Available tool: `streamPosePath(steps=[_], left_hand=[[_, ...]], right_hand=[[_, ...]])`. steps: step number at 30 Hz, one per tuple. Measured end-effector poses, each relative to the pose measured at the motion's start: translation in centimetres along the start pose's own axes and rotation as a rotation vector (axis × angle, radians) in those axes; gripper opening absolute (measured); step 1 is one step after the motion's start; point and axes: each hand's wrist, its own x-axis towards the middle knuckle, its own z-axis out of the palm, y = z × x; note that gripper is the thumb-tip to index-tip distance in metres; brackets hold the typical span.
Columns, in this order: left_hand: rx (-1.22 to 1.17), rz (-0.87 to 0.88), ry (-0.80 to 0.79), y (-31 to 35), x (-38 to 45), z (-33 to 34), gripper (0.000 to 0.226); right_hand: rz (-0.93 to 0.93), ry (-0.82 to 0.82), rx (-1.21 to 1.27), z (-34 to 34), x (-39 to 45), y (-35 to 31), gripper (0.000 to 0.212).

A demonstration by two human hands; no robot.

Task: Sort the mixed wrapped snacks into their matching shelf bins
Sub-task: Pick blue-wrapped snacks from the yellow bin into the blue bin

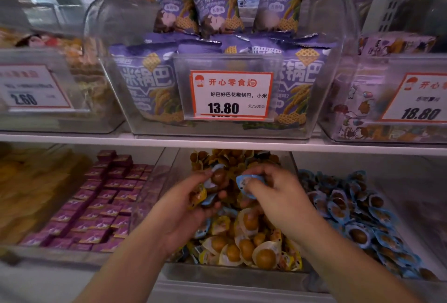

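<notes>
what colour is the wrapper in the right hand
Light blue wrapper, pinched by the right hand; head view.

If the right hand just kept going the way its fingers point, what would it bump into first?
Probably the left hand. The right hand pinches a blue-wrapped snack, fingers pointing left toward the snacks bunched in the other hand, though depth between them is hard to judge.

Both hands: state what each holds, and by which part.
Left hand cradles several blue- and yellow-wrapped snacks in its curled fingers. Right hand pinches one blue-wrapped snack by its wrapper edge.
</notes>
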Motion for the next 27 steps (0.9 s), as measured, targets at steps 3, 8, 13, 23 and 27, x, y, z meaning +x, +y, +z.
streamPosePath(steps=[3, 8, 13, 23, 27], left_hand=[[0.025, 0.061, 0.013, -0.5, -0.4, 0.3, 0.036], [0.565, 0.428, -0.001, -1.4, -1.1, 0.8, 0.034], [0.726, 0.597, 0.008, -1.9, -1.3, 1.4, 0.039], [-0.112, 0.307, 0.070, -2.4, -0.9, 2.7, 0.036], [0.063, 0.372, 0.100, -3.1, -0.8, 3.1, 0.034]], right_hand=[[0.368, -0.120, 0.474, 1.6, -0.8, -0.3, 0.022], [0.434, -0.348, 0.784, 1.7, -0.8, -0.5, 0.047], [0.481, -0.243, 0.894, 2.8, -1.0, -0.3, 0.042], [0.473, -0.174, 0.924, 3.3, -2.1, -0.6, 0.025], [0.443, -0.175, 0.951, 3.5, -2.1, -0.7, 0.022]])
